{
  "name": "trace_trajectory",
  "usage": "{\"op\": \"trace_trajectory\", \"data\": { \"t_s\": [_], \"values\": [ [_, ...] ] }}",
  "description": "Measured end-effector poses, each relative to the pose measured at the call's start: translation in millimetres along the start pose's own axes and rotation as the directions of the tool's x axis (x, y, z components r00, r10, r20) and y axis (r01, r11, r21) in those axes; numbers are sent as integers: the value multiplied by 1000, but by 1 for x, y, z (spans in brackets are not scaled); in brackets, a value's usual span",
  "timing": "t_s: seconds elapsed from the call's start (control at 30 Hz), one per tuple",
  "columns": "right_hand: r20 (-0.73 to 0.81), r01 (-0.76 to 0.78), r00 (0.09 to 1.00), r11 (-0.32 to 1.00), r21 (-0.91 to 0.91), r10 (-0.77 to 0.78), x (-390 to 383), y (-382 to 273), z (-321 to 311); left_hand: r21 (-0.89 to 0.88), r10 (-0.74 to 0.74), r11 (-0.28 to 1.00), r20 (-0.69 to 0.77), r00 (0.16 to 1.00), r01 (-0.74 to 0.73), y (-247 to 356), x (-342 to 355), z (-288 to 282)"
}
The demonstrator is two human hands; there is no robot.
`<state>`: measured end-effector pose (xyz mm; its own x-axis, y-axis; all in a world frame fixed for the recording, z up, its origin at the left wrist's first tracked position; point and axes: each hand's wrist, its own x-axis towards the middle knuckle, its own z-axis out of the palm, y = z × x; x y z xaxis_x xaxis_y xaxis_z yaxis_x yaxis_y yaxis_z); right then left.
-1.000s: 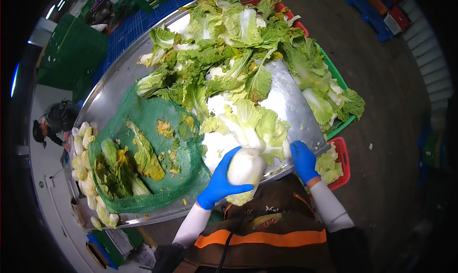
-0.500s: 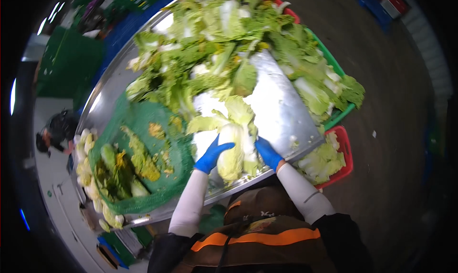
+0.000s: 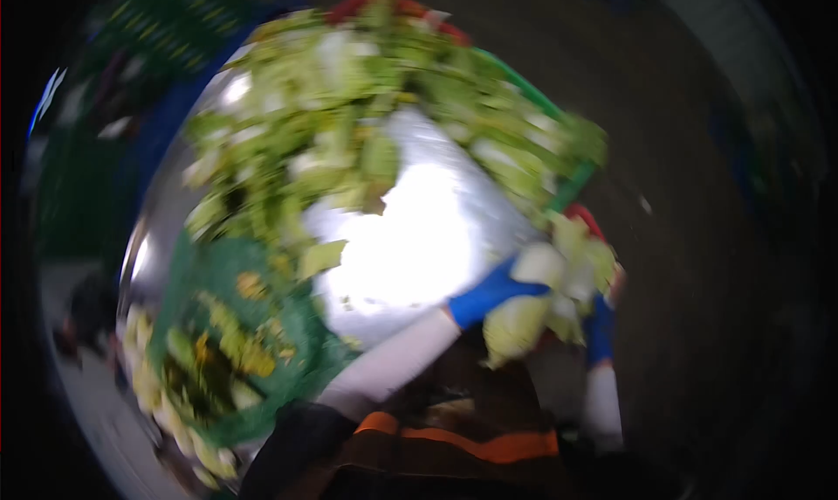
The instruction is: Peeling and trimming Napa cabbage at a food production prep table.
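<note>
- Left hand point(image 3: 496, 294) has 1 pale cabbage point(image 3: 517, 327), grip spread wide around it!
- It's up at the near right corner of the metal table point(image 3: 497, 205).
- Right hand point(image 3: 600, 332) beside green leaves point(image 3: 576, 277); in this blur, can't tell its grip.

Left hand point(image 3: 496, 294) holds cabbage point(image 3: 517, 325); right hand point(image 3: 601, 330) at pale leaves point(image 3: 576, 277), near metal table point(image 3: 497, 207).

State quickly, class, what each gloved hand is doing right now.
Left hand: holding a pale cabbage.
Right hand: at the loose leaves; blur hides whether it grips them.
</note>
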<state>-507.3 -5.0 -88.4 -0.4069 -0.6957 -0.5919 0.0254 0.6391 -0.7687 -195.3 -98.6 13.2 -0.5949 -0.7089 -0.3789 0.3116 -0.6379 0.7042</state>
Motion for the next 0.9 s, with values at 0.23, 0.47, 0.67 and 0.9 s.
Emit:
{"op": "trace_trajectory", "data": {
  "t_s": [0.23,0.47,0.67,0.9],
  "values": [
    [-159,136,981,978,159,-111,14,4,10,-571,77,814,-84,994,-111,24,-162,-92],
    [232,313,929,946,-82,-287,-173,-95,275,-300,624,253,-676,392,-920,66,-471,-228],
    [587,492,764,831,-260,-268,-268,-89,380,354,601,-184,-697,-390,-917,62,-767,-326],
    [570,355,817,858,-372,-91,-349,-93,447,766,231,-149,-588,-775,-626,-25,-987,-461]
  ]
}}
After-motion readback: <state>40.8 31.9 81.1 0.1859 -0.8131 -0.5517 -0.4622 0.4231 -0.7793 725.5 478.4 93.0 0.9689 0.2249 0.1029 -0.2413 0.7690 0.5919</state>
